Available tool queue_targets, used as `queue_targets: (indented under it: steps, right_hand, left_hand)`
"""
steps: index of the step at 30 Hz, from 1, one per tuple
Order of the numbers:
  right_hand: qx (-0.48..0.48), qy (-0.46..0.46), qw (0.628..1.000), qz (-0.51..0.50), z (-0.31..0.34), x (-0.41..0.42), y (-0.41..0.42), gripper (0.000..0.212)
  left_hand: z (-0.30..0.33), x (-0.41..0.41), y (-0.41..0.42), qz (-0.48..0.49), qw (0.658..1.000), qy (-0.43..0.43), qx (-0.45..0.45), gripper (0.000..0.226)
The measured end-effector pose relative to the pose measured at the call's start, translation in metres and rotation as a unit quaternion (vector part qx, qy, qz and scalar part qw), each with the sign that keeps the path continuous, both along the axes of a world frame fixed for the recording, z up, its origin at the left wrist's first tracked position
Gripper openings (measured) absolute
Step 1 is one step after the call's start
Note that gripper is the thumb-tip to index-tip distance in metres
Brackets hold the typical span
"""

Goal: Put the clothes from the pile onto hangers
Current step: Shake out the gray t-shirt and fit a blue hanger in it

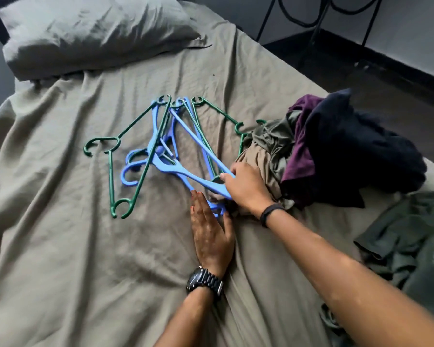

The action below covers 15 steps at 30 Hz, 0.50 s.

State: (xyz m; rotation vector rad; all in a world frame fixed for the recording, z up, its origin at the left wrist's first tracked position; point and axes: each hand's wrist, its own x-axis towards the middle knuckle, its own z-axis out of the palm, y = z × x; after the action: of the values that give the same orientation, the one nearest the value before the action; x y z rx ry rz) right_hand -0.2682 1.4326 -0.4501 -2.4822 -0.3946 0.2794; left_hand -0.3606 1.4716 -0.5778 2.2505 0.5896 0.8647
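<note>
Green and blue plastic hangers (pixel 145 149) lay tangled on the olive sheet (pixel 60 246) left of centre, none yet carrying a garment. The step looked like choosing a hanger; next, one blue hanger (pixel 186 171) would need working free of the others. The left hand (pixel 211 231) lay flat and open on the sheet, fingers together, touching that hanger's near end. The right hand (pixel 246 186) had its fingers curled loosely around the hanger's arm. Just right of it sat the pile of clothes (pixel 336 146), olive, purple and dark, untouched.
</note>
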Motion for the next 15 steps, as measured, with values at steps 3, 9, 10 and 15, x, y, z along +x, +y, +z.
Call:
queue_targets:
  steps: [3,9,10,15]
  right_hand:
    - [-0.031,-0.031,0.998,-0.034,-0.001,-0.016,-0.043,0.029]
    - [0.114,-0.074,0.983,-0.126,0.003,-0.039,-0.105,0.023]
    - [0.138,-0.089,0.978,-0.130,0.006,-0.044,-0.113,0.022]
    - [0.211,-0.190,0.948,-0.144,0.016,-0.078,-0.165,0.018]
  left_hand:
    - [0.004,-0.002,0.002,-0.016,1.000,0.019,-0.006,0.070]
    - [0.038,-0.009,-0.004,-0.023,0.999,0.017,-0.044,0.067]
    - [0.045,-0.009,-0.009,-0.028,0.993,0.006,-0.117,0.068]
    - [0.091,-0.003,-0.069,-0.071,0.957,-0.067,-0.273,0.057]
